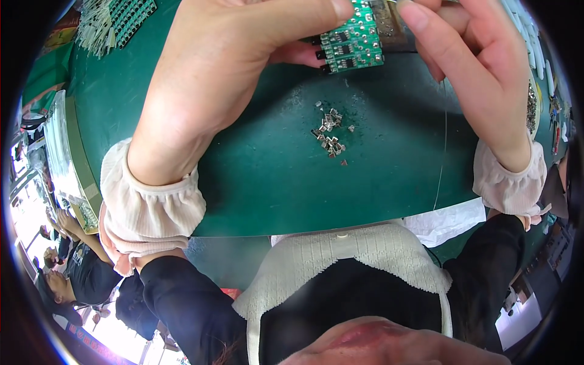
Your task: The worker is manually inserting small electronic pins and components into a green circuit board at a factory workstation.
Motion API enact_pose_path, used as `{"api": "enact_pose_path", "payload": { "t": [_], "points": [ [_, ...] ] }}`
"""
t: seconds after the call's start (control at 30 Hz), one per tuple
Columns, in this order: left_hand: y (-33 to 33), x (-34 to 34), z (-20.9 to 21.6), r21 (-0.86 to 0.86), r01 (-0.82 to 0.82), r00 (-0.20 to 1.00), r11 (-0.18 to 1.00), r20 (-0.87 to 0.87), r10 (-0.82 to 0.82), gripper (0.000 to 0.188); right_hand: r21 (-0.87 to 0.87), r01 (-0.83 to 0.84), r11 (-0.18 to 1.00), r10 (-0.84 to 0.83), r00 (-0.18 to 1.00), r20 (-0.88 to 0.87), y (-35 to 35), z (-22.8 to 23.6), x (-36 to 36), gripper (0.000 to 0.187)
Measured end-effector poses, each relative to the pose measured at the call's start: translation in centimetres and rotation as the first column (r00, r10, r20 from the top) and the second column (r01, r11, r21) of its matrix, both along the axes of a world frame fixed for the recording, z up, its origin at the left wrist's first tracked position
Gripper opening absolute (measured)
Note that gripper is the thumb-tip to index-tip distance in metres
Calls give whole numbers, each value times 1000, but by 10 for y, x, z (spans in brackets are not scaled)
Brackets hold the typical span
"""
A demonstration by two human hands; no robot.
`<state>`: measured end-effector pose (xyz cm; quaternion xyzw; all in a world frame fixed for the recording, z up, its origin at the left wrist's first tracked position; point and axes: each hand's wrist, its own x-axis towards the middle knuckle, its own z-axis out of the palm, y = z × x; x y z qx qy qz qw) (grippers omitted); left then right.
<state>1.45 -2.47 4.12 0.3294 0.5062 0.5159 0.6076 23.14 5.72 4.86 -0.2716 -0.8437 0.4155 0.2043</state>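
Observation:
My left hand (222, 67) grips a green circuit board panel (356, 48) by its left side, thumb on top and fingers beneath. The panel carries rows of black chips and shiny solder spots, with black parts along its left edge. Just right of it, my right hand (486, 73) is closed, thumb and fingers bent together; what they pinch is hard to make out. A thin pale strand (446, 128) runs down the mat below that hand. Between the hands lies a brownish flat block (395, 27), partly covered. Small silvery metal pieces (330, 121) sit in a loose heap nearer me.
The green tabletop (274, 188) ends in front of my apron (347, 243). At the far left is another board panel (131, 21) beside a bundle of pale wires (94, 27). A tray (82, 158) stands along the left edge. Another person (85, 277) sits farther left.

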Motion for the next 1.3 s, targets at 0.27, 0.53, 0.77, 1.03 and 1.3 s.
{"api": "enact_pose_path", "payload": {
  "t": [0.27, 0.53, 0.77, 1.03, 1.3],
  "points": [
    [0, 1, 3, 41, -26, 998, 999, -51, 28, 41, -101, 33, 994, -45, 993, -113, 1, -5, -5, 11],
    [0, 1, 4, 70, -28, 998, 997, -51, 31, 41, -95, 7, 995, -23, 985, -168, 1, -11, -3, 12],
    [7, 7, 16, 35, -52, 981, 998, -183, 58, 44, 36, -8, 999, 12, 993, -120, 4, -12, -6, 13],
    [4, 9, 14, 42, -70, 979, 997, -187, 77, 44, 80, -32, 996, 40, 994, -103, 7, -9, -7, 13],
    [2, 10, 12, 57, -80, 980, 995, -180, 89, 45, -51, -12, 999, 7, 995, -98, 5, -3, -3, 15]
  ]
}}
